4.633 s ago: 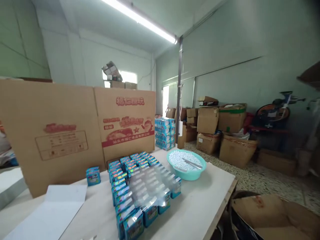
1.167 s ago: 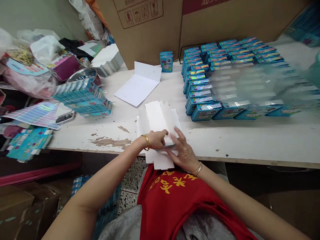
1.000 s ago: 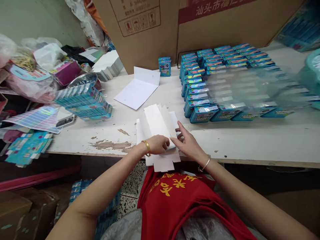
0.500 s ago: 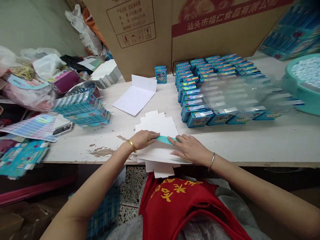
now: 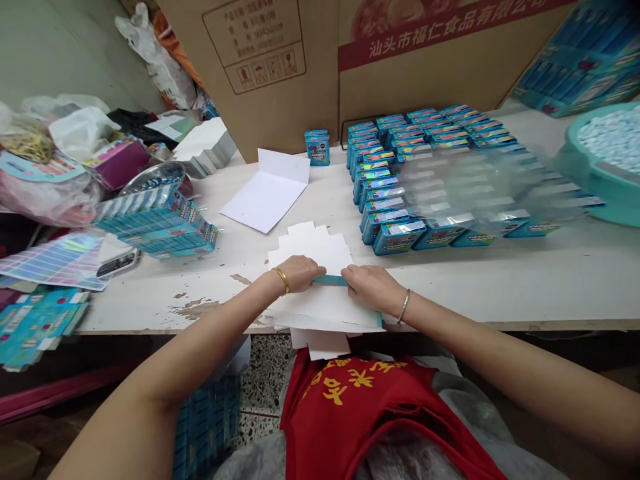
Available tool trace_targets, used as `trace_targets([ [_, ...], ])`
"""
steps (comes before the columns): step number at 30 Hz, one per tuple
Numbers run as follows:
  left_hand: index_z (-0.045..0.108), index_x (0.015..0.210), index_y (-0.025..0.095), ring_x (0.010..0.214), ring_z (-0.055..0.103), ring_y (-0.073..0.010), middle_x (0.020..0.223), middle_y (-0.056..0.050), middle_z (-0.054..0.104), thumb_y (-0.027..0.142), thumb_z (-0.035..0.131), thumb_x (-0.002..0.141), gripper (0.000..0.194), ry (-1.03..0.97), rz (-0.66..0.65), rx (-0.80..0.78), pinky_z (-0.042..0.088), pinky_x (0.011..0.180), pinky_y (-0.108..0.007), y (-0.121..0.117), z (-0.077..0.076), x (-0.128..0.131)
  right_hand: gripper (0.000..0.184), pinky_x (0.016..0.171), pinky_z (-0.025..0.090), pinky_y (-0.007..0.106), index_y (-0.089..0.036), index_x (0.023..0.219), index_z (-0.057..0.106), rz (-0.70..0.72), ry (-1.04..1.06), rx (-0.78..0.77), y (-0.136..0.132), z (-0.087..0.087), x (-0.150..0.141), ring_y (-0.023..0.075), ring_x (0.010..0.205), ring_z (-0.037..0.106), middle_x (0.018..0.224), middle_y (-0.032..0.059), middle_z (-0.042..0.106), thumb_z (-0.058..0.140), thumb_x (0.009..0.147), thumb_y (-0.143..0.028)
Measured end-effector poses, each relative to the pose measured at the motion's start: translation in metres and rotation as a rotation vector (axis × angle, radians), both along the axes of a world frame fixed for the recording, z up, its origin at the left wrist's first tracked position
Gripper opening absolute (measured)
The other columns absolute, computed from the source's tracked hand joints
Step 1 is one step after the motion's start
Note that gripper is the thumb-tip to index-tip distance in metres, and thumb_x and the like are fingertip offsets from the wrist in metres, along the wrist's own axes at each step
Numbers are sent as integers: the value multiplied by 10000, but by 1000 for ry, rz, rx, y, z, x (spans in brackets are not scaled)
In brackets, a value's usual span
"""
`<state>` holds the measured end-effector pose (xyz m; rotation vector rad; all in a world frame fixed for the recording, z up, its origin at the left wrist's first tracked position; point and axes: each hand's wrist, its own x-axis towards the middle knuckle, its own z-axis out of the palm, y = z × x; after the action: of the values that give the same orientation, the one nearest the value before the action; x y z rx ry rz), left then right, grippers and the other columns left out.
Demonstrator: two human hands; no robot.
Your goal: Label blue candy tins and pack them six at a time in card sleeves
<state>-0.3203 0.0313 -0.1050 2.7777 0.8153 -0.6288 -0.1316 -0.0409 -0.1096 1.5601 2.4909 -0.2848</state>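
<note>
A flat white cardboard box blank [image 5: 320, 303] with stepped edges lies in front of me near the table's front edge, on other blanks that jut over the edge. Across its middle runs a raised teal flap [image 5: 331, 280]. My left hand [image 5: 301, 274] is closed on the left end of this flap, fingers pressed together. At the flap's right end my right hand [image 5: 373, 288] pinches it with curled fingers. Beyond them lies a folded white card [image 5: 267, 197], one panel standing up. Thumbs are mostly hidden.
Rows of small blue packs [image 5: 395, 237], partly under clear plastic, stand at right, beside a teal basin [image 5: 575, 173] of white pieces. A large cardboard carton [image 5: 320, 100] stands behind. At left are wrapped blue boxes [image 5: 155, 220], a phone [image 5: 117, 263] and a metal bowl [image 5: 187, 183].
My right hand has gone from fingers spread on the flap to pinching its end. The flap now stands raised instead of lying flat. The view has shifted slightly.
</note>
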Motion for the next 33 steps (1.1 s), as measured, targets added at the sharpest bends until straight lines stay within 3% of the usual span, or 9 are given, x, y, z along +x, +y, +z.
trace_targets([
  [6,572,947,161,720,609,-199,838,-104,670,81,507,790,188,35,-19,-16,420,638,-298,0,-3,7,224,606,380,283,-125,1050,543,126,-52,-58,3,2,-1,219,835,635,933,107,662,385,899,-73],
  [12,582,936,120,766,641,-232,830,-146,657,39,408,839,215,55,20,39,454,634,-317,-12,-17,12,231,560,378,286,-152,1057,526,150,-95,34,1,-13,-7,224,787,629,882,113,641,364,915,-68],
  [15,568,964,121,776,641,-232,818,-137,646,40,400,846,221,56,78,44,466,651,-325,-8,-19,9,240,563,370,282,-163,1056,531,161,-96,58,7,-10,-5,216,793,614,890,105,632,380,904,-54],
  [19,532,1074,131,797,624,-207,925,-129,629,18,395,832,301,76,191,99,462,667,-305,3,-8,-6,241,588,350,269,-167,1065,543,200,-56,139,28,2,1,208,885,572,977,110,620,405,898,-61],
  [21,494,1171,148,862,606,-202,1037,-129,603,51,427,839,353,-10,219,117,464,716,-306,0,3,-18,245,583,333,266,-176,1084,545,219,-53,151,40,3,2,205,885,563,987,102,618,404,908,-80],
  [24,413,1294,174,1024,554,-223,1198,-135,546,274,557,855,473,-271,187,48,456,845,-340,-23,20,-34,260,591,330,260,-185,1082,557,244,-48,114,55,-3,2,197,879,566,984,90,624,400,906,-75],
  [26,431,1274,177,1025,559,-212,1181,-118,572,398,603,831,524,-386,167,-109,454,856,-328,-45,25,-41,292,614,351,262,-186,1087,568,231,-18,82,61,-7,4,198,888,574,982,85,628,392,895,-54],
  [29,519,1101,185,832,604,-160,939,-46,662,333,524,894,254,-415,249,-279,456,743,-281,-67,22,-44,329,693,411,280,-206,1206,524,157,176,73,55,-5,7,204,951,575,1046,82,620,414,910,-112],
  [33,522,986,186,691,563,-130,789,-2,643,246,490,906,105,-494,389,-269,415,636,-250,-62,9,-40,407,867,440,364,-185,1300,444,104,524,281,14,6,9,241,1130,493,1228,127,543,484,924,-337],
])
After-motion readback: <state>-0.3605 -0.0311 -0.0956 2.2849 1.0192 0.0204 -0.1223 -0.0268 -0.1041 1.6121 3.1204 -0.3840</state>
